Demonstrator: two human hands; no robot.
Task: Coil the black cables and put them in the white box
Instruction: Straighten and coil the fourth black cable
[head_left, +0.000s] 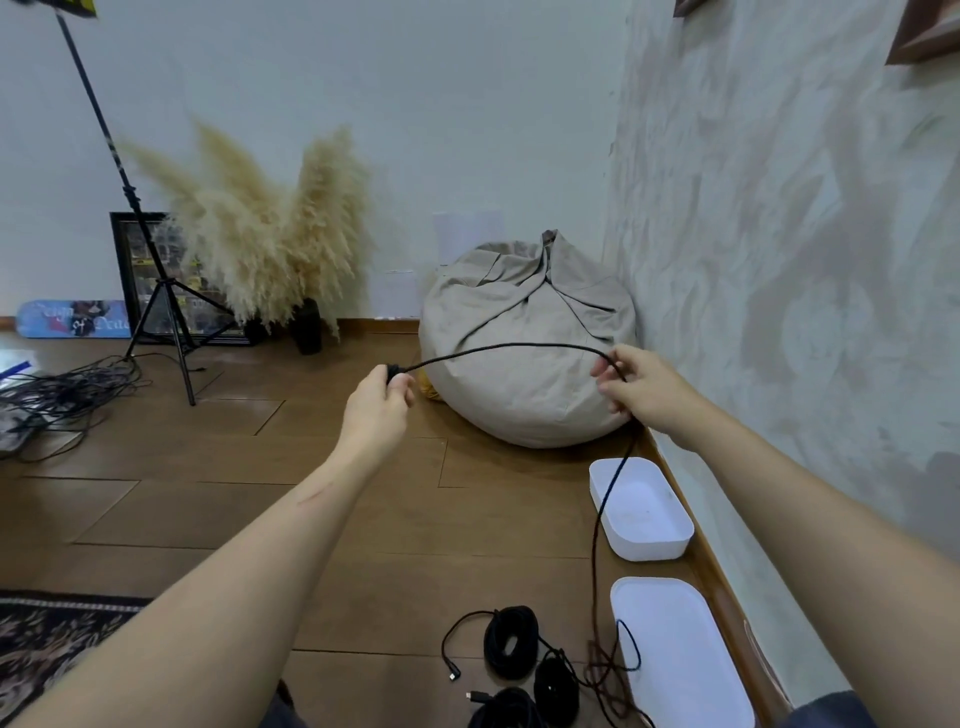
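A long black cable (498, 349) arcs in the air between my two hands. My left hand (382, 402) is closed on one end of it. My right hand (641, 387) pinches it further along, and from there the cable drops across the open white box (670, 545) by the wall to a loose tangle on the floor. Beside that tangle lie several coiled black cables (511, 642) on the wooden floor. A white lid (685, 675) lies flat near the coils, with a cable loop resting on it.
A beige beanbag (524, 353) sits in the corner behind my hands. The wall runs close along the right. A tripod stand (156, 291), pampas grass and a heap of other cables (62, 395) stand at the left. A patterned rug (47, 639) lies at bottom left.
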